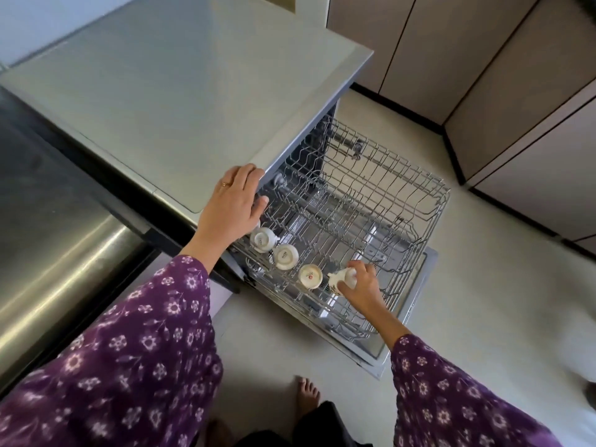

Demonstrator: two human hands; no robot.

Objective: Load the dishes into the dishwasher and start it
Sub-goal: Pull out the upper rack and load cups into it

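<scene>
White cup (338, 279) is lying tilted at the rack's (429, 201) near edge, the right hand (362, 285) curling its fingers round it, beside three upturned cups (285, 256) lining that edge, while the left hand (230, 204) is apparently gripping the countertop (177, 108) corner and pale floor (483, 311) is lying open rightward.

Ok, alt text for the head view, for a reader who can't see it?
A person's right hand holds a white cup over the pulled-out dishwasher rack, beside three cups standing upside down. The left hand grips the countertop corner above.
</scene>
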